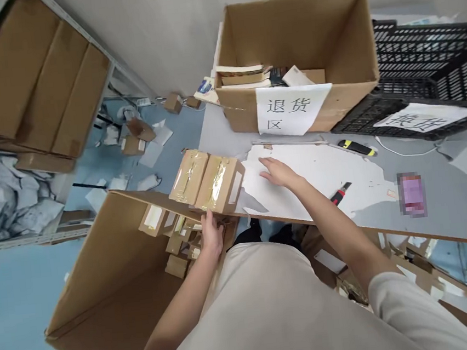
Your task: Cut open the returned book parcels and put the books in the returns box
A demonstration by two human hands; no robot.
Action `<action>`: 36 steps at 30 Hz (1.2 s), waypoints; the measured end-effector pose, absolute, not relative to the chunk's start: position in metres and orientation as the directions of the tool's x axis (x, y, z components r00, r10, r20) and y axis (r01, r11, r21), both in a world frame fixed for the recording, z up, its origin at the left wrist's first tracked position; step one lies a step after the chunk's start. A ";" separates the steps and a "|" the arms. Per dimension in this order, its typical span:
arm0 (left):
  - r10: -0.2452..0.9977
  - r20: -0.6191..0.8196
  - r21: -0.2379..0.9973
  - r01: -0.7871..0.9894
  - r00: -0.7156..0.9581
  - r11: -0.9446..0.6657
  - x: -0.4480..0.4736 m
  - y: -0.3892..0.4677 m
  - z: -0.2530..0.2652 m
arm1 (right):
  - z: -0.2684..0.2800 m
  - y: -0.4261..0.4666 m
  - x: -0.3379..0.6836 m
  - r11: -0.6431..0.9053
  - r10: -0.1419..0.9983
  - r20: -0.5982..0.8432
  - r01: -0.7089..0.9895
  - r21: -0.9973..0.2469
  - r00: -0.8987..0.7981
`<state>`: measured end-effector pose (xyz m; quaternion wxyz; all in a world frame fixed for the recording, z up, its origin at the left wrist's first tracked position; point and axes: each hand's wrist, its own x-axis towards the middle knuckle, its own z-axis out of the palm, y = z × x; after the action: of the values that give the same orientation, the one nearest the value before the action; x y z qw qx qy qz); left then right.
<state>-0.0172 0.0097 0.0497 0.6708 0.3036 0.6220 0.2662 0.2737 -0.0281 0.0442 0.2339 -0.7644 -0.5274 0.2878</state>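
Note:
Two taped small cardboard boxes sit side by side at the table's left end, above the rim of the large carton: a left box (189, 174) and a right box (216, 183). Clear tape shines on their tops, and a white label shows on the right one's side. My left hand (212, 235) grips the near lower edge of the right box; some of its fingers are hidden. Over the white sheet (298, 160) my right hand (277, 172) reaches toward that box, fingers spread, holding nothing. A red and black utility knife (340, 193) lies beside my right forearm.
The large open carton (97, 265) on my left holds several small boxes (177, 266). Behind the table's middle stands a carton with books (243, 108), next to black crates (419, 91). A yellow and black cutter (357, 147) lies nearby. Paper scraps litter the floor.

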 end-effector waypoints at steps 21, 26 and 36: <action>0.728 -0.474 0.853 0.053 0.495 0.519 0.076 0.008 0.050 | 0.029 -0.154 0.264 -0.431 0.561 -0.182 0.097 -0.897 0.807; 0.572 -0.403 0.878 0.125 0.714 0.462 0.134 0.001 0.037 | 0.015 -0.219 0.266 -0.499 0.345 -0.234 -0.034 -0.866 0.909; 0.561 -0.395 0.908 0.219 0.728 0.357 0.131 -0.007 0.007 | -0.014 -0.238 0.270 -0.454 0.382 -0.295 -0.100 -0.885 0.876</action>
<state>0.1315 -0.0068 0.0067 0.7452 0.5554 0.3508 0.1148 0.2699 -0.2378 -0.0142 0.5153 -0.8199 -0.0860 0.2340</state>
